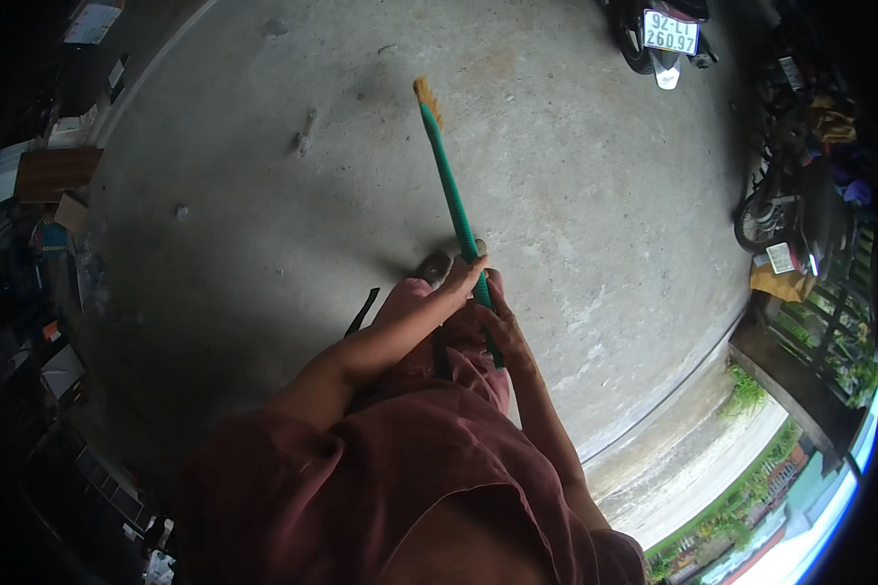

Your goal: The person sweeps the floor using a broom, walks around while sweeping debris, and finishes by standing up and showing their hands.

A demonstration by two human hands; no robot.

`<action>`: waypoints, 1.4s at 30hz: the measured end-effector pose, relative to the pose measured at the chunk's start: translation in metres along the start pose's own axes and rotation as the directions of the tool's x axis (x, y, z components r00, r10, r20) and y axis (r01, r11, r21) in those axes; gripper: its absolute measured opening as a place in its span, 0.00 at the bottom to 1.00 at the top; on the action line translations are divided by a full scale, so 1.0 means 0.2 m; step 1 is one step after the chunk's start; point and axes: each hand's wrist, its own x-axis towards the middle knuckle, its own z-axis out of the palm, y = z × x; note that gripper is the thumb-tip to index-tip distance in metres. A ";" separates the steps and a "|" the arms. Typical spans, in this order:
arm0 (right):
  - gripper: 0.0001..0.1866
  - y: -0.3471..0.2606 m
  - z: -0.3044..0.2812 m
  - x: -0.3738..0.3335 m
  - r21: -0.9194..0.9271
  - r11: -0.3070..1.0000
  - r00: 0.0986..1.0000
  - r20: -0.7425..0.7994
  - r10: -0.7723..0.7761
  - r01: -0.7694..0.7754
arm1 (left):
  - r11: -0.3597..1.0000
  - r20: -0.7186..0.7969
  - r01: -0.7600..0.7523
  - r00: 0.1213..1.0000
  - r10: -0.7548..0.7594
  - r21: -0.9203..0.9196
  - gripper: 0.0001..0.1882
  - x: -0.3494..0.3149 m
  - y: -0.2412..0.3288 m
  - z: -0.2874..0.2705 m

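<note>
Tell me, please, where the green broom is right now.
In the head view, the green broom spans the upper middle, held in the left grip and right grip.

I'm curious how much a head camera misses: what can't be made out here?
Head view:
Broom handle: stretches covered by the left hand and right hand.
Bristles: too small to tell whether they touch the floor.
Upper motorbike: front cut off by the top edge.
Left-side clutter: partly lost in dark rim.

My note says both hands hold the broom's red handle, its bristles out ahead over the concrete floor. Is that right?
Not the colour: the head view shows a green handle. The left hand and right hand do hold it, bristles out ahead over the floor.
</note>
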 end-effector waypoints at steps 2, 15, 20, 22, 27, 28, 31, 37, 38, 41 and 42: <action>0.30 -0.23 0.04 0.08 0.105 0.974 0.977 -0.050 0.206 -0.199 | 0.954 0.031 -0.234 0.972 0.232 0.187 0.23 0.10 -0.01 0.04; 0.14 -0.34 0.03 1.47 -0.025 0.997 0.984 0.159 0.082 -0.079 | 0.951 0.174 0.309 0.937 -0.302 -0.018 0.22 0.89 1.04 -0.24; 0.23 -0.76 0.39 1.68 -0.008 0.901 0.864 0.281 0.417 -0.433 | 0.979 -0.182 0.106 0.974 -0.139 -0.177 0.20 0.57 1.31 -0.57; 0.24 -0.85 0.47 1.73 -0.009 0.896 0.820 0.401 0.409 -0.443 | 0.961 -0.262 0.130 0.945 -0.194 -0.245 0.20 0.55 1.37 -0.65; 0.31 -1.15 0.51 1.84 -0.197 0.827 0.789 0.250 0.561 -0.526 | 0.995 -0.215 0.020 0.976 -0.041 -0.098 0.28 0.55 1.70 -0.62; 0.32 -1.17 0.54 1.88 -0.172 0.823 0.804 0.179 0.566 -0.541 | 0.989 -0.163 -0.053 0.986 0.030 -0.141 0.27 0.61 1.74 -0.63; 0.21 -1.17 0.73 2.19 -0.117 0.819 0.813 0.108 0.572 -0.561 | 0.961 -0.040 -0.084 0.996 0.076 -0.265 0.21 0.86 1.94 -0.80; 0.15 -1.27 1.17 2.62 -0.105 0.767 0.726 0.265 0.635 -0.633 | 0.940 -0.144 0.033 0.986 -0.087 -0.340 0.17 1.04 2.21 -1.30; 0.18 -1.32 1.25 2.60 -0.192 0.754 0.696 0.293 0.655 -0.629 | 0.929 -0.304 -0.102 0.953 -0.012 -0.357 0.18 1.06 2.13 -1.35; 0.26 -1.49 1.38 2.52 -0.220 0.700 0.648 0.269 0.713 -0.679 | 0.968 -0.272 0.110 0.947 -0.172 -0.227 0.29 0.68 2.33 -1.48; 0.24 -1.56 1.41 2.50 -0.220 0.694 0.644 0.263 0.719 -0.685 | 0.974 -0.270 0.085 0.953 -0.142 -0.210 0.30 0.60 2.36 -1.47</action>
